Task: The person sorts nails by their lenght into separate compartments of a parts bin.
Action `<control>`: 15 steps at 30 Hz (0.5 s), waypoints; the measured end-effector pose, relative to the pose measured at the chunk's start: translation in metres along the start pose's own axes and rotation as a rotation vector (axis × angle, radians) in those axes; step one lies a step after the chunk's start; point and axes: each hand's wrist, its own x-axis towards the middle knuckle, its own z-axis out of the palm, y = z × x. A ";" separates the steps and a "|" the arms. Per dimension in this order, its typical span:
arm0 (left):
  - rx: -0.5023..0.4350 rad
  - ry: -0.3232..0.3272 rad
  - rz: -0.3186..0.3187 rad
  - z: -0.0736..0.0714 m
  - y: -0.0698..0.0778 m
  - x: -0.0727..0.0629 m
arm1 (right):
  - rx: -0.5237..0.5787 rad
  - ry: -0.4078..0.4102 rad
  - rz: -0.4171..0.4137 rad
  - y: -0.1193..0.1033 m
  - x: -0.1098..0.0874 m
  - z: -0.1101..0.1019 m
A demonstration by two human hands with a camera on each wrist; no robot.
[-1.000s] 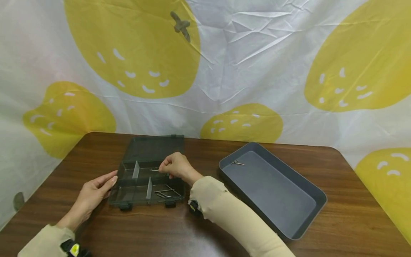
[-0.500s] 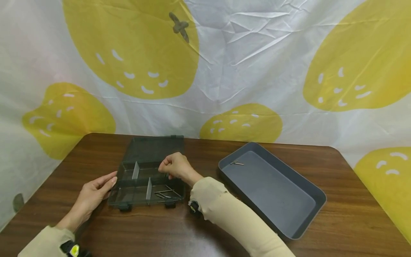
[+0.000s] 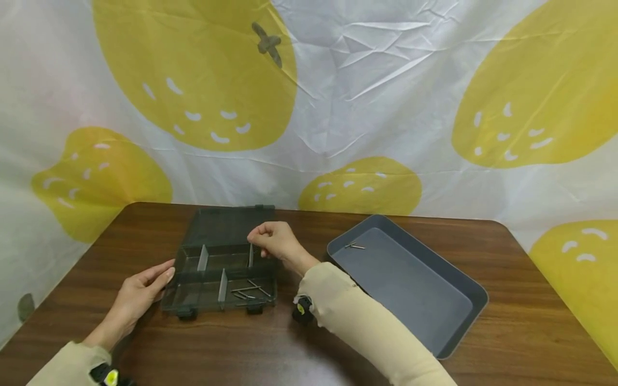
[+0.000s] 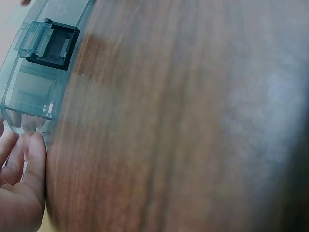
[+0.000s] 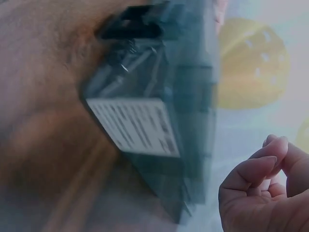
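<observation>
Translucent dark-grey plastic compartment box [image 3: 212, 275] lies lid-open at left on brown wooden tabletop [image 3: 217, 348]; left hand [image 3: 135, 292], fingers extended, touches its left side; right hand [image 3: 278, 241], fingertips closed together, above its far right section.

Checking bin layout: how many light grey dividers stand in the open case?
3: the far-row left divider, the far-row right divider just below the right hand's fingertips in the head view, and the near-row divider. That hand may hide others.

White cloth [image 3: 328, 102], yellow fruit print, behind brown wood-grain table [image 3: 222, 343].
</observation>
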 end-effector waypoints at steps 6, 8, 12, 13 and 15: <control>-0.001 0.005 0.002 0.001 0.000 0.000 | -0.002 0.057 -0.005 -0.008 -0.002 -0.029; 0.001 0.005 0.003 0.001 0.000 0.000 | 0.004 0.078 0.001 -0.009 -0.003 -0.041; 0.003 -0.002 -0.004 0.001 0.001 -0.001 | 0.001 0.118 0.016 -0.009 -0.006 -0.070; 0.004 -0.002 -0.005 0.001 0.001 -0.001 | 0.001 0.127 0.023 -0.009 -0.007 -0.078; 0.003 -0.006 -0.007 0.001 0.001 -0.001 | -0.001 0.145 0.041 -0.009 -0.009 -0.093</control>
